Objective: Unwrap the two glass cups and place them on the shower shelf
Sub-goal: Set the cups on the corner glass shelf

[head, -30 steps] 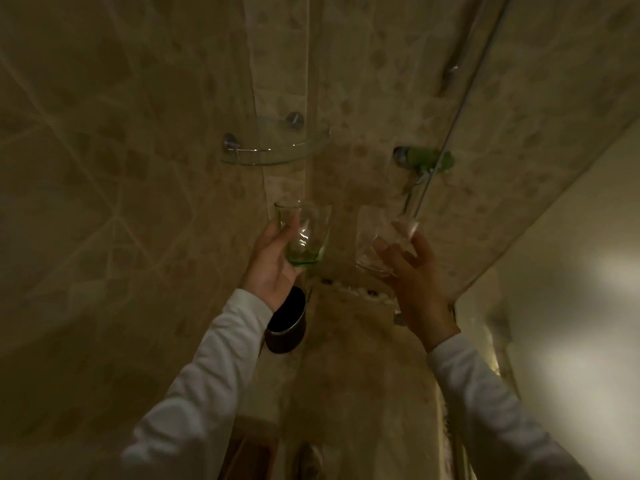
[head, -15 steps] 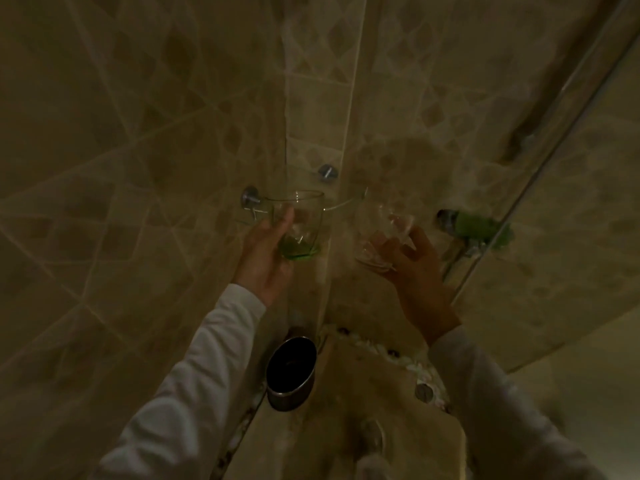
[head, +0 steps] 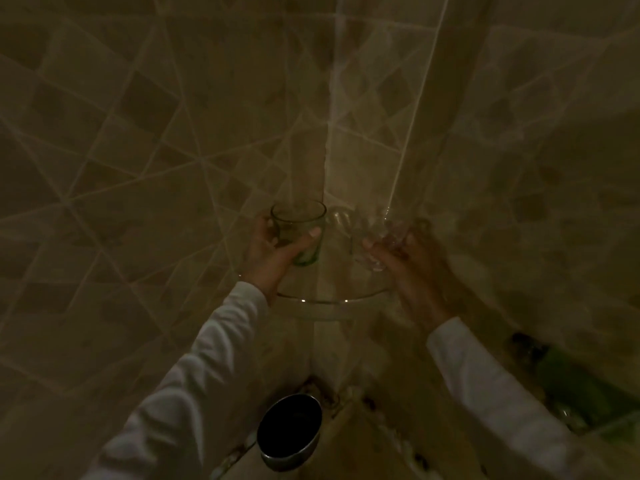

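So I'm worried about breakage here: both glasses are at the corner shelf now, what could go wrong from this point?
1. The shower shelf is clear glass in dim light; its front edge is hard to see, so a cup could land partly over it.
2. The clear cup in the right hand is blurred and nearly invisible, so its footing is hard to judge.
3. The green-bottomed cup in the left hand sits close by; the two could knock together.

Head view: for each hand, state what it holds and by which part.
Left hand grips the green-tinted glass cup around its side wall. Right hand holds the clear glass cup by its side; blurred.
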